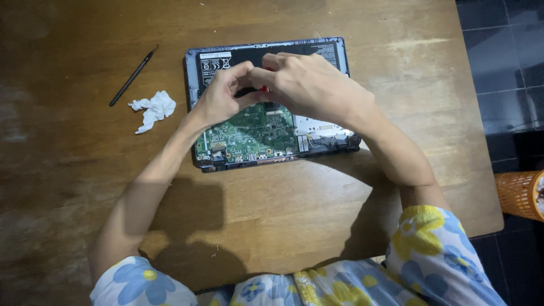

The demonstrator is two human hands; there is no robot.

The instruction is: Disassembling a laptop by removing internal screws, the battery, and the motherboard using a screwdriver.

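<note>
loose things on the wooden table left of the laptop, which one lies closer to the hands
The crumpled white tissue: it lies just beside the opened laptop near the left hand, while the thin black tool lies farther out.

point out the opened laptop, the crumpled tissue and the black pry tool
opened laptop (pixel 249 136), head view, on the exposed green circuit board.
crumpled tissue (pixel 153 109), head view, on the middle of the white wad.
black pry tool (pixel 133 76), head view, midway along its thin shaft.

My right hand (pixel 309 85) hides most of a small red thing (pixel 264 88) over the opened laptop (pixel 266 136); I cannot tell what it is. The orange basket (pixel 518 194) is cut off at the right edge.
</note>
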